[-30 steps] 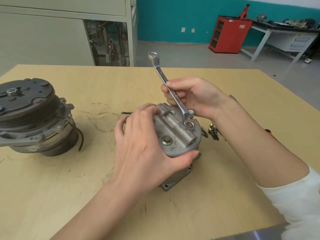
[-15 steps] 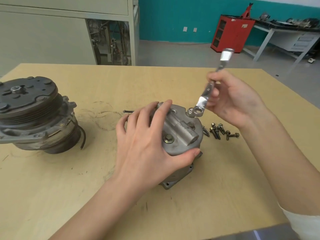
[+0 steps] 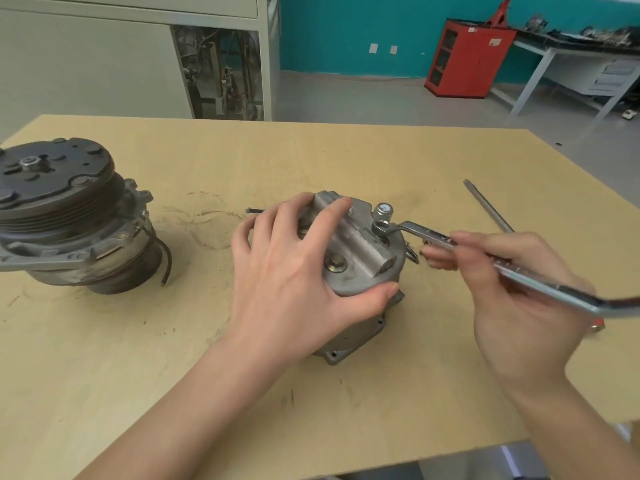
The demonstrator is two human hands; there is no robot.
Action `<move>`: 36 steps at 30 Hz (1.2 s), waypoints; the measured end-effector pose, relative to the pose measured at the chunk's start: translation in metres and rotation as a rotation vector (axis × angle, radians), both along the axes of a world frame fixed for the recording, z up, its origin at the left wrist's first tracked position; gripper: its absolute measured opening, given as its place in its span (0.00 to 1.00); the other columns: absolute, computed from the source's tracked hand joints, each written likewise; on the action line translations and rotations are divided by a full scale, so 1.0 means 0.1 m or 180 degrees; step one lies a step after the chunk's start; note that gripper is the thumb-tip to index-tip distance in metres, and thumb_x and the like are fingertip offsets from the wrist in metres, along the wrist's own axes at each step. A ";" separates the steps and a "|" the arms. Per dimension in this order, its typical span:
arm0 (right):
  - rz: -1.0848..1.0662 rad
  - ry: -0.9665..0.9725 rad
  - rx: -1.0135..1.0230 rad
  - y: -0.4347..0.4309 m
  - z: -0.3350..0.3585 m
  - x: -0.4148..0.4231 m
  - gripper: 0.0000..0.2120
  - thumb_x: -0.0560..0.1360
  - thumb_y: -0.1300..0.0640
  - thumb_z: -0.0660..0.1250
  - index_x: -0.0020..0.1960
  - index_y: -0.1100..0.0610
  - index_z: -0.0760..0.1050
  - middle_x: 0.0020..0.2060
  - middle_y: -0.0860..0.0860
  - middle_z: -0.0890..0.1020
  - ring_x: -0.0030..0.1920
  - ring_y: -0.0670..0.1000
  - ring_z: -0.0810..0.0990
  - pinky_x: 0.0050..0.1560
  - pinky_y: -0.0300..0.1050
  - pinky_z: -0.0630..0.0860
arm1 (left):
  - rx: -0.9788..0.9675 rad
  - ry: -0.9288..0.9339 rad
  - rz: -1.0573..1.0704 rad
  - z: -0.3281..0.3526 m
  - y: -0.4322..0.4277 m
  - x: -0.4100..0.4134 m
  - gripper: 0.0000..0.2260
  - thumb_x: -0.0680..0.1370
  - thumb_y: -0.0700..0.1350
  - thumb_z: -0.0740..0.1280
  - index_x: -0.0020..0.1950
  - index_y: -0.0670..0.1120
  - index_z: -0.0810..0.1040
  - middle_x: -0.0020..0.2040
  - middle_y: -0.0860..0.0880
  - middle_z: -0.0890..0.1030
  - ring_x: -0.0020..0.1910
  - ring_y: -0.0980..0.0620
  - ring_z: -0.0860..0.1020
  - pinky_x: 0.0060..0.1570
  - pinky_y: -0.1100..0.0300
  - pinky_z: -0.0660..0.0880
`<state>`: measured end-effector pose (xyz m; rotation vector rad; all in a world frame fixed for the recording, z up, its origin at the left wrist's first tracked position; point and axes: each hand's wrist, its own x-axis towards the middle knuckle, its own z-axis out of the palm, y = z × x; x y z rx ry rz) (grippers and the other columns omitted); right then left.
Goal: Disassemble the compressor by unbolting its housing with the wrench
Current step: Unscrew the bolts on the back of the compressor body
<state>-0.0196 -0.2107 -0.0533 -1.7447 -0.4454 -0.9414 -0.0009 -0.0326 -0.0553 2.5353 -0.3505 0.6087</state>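
While left hand (image 3: 291,278) clasps housing (image 3: 362,271), right hand (image 3: 519,317) pinches wrench (image 3: 542,285); shaft stamping blurred.

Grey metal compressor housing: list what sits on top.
The left grip clasps the housing, hiding what lies beneath; a brass hex bolt shows, and the long silver wrench has its ring end at another bolt.

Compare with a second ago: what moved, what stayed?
The right hand, gripping the wrench throughout, swung its handle from steeply upright down to the right, ring end at a bolt atop the housing. The left hand still holds the housing; the clutch unit stayed put.
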 end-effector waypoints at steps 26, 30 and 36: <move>0.2382 0.3598 -0.1400 0.24 0.59 1.72 0.06 0.70 0.54 0.70 0.38 0.52 0.74 0.30 0.43 0.73 0.32 0.45 0.65 0.39 0.41 0.62 | -0.0286 0.0060 -0.0037 0.02 0.00 -0.03 0.48 0.60 0.73 0.60 0.70 0.40 0.68 0.63 0.48 0.76 0.62 0.45 0.74 0.66 0.46 0.64; 0.2649 0.3614 -0.1795 0.56 0.65 1.69 0.05 0.71 0.55 0.68 0.38 0.54 0.78 0.32 0.50 0.69 0.34 0.47 0.65 0.38 0.38 0.65 | -0.0297 0.0037 -0.0044 0.01 0.00 -0.02 0.47 0.61 0.73 0.60 0.68 0.40 0.70 0.61 0.47 0.77 0.61 0.45 0.74 0.66 0.43 0.66; 0.3085 0.3609 -0.1324 0.60 0.66 1.58 0.12 0.78 0.58 0.61 0.37 0.58 0.74 0.21 0.45 0.65 0.26 0.45 0.65 0.32 0.34 0.68 | -0.0330 -0.0067 -0.0018 -0.01 -0.01 -0.03 0.45 0.61 0.72 0.61 0.66 0.40 0.71 0.58 0.49 0.77 0.59 0.45 0.75 0.65 0.44 0.67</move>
